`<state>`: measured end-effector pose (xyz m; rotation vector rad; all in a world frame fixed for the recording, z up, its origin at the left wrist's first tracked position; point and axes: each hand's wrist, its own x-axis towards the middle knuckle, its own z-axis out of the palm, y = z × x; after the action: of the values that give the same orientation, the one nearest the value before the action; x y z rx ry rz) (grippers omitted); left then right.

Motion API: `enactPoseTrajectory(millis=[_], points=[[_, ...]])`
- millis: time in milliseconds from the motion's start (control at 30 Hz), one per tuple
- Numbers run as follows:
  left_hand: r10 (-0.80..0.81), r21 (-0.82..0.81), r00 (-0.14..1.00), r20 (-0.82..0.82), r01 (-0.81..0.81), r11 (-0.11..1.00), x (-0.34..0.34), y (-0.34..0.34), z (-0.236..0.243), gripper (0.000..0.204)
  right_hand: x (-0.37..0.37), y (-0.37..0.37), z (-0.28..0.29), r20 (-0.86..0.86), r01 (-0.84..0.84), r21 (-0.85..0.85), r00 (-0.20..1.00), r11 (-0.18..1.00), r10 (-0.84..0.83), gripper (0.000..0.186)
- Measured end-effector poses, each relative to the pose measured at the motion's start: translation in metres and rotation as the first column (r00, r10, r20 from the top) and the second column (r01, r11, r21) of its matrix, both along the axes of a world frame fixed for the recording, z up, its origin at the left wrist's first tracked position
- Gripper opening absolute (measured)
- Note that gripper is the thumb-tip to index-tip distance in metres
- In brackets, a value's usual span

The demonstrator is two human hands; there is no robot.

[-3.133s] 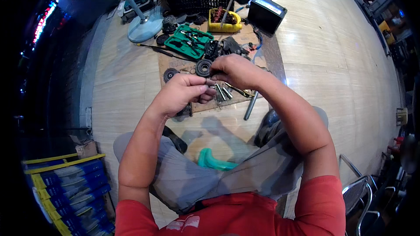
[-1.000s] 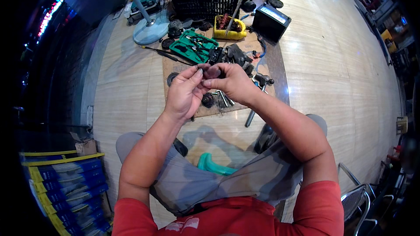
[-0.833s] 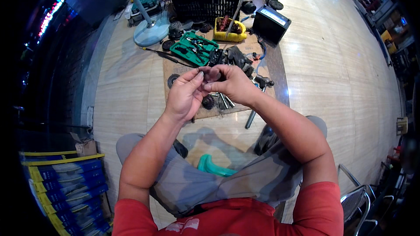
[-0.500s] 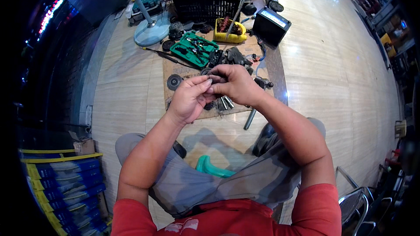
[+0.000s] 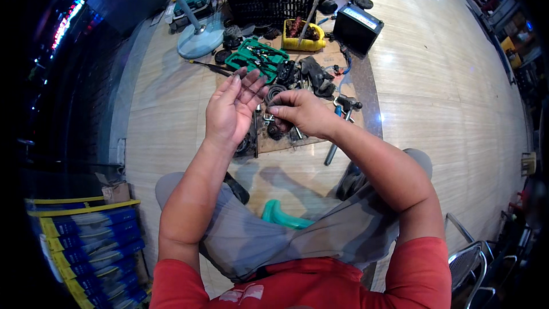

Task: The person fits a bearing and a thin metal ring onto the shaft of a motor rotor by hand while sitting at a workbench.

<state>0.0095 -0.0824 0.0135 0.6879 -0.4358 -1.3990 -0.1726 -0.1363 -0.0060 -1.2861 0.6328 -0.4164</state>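
My left hand (image 5: 231,106) is raised palm up with its blackened fingers apart, just in front of the open green tool case (image 5: 240,51). To its right, my right hand (image 5: 297,111) has thumb and forefinger pinched; whatever is between them is too small to make out. Beneath both hands lies cardboard (image 5: 274,143) strewn with greasy black parts, among them a ribbed round part (image 5: 277,92). A hammer-like tool (image 5: 350,105) and a metal tube (image 5: 330,153) lie right of my right hand.
Beyond are a yellow container of parts (image 5: 311,43), a black battery (image 5: 354,31), black crates (image 5: 257,6) and a pale blue round stand (image 5: 194,46). Boxes (image 5: 86,240) are stacked at lower left, a metal chair (image 5: 469,257) at lower right. A green object (image 5: 283,217) lies between my legs.
My hands were joined at the fingertips and have parted. My left hand has moved up and left with its fingers spreading; my right hand stays pinched over the parts.
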Motion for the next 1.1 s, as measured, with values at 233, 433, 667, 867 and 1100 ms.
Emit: enactPoseTrajectory(millis=[233,433,667,867,1100], points=[[-0.007,0.014,1.0,0.004,0.007,1.0,0.001,0.003,0.002,0.025,0.004,-0.004,-0.011,-0.009,0.01,-0.126,1.0,0.992,-0.012,0.018],[-0.109,-0.002,0.993,0.054,0.11,0.994,0.006,0.006,0.002,0.026,-0.001,-0.01,-0.01,-0.066,-0.026,-0.505,0.998,0.862,-0.009,0.016],[-0.559,0.25,0.767,0.316,0.501,0.828,-0.005,0.015,0.027,0.027,-0.024,-0.028,0.013,-0.255,-0.205,-0.858,0.966,0.471,-0.044,0.015],[-0.627,0.485,0.535,0.566,0.399,0.778,-0.026,0.018,0.017,0.027,-0.028,-0.029,0.022,-0.269,-0.182,-0.906,0.945,0.383,-0.187,0.015],[-0.501,0.402,0.627,0.596,0.307,0.863,-0.024,0.008,-0.006,0.027,-0.024,-0.012,0.036,-0.231,-0.075,-0.876,0.933,0.477,-0.277,0.016]])
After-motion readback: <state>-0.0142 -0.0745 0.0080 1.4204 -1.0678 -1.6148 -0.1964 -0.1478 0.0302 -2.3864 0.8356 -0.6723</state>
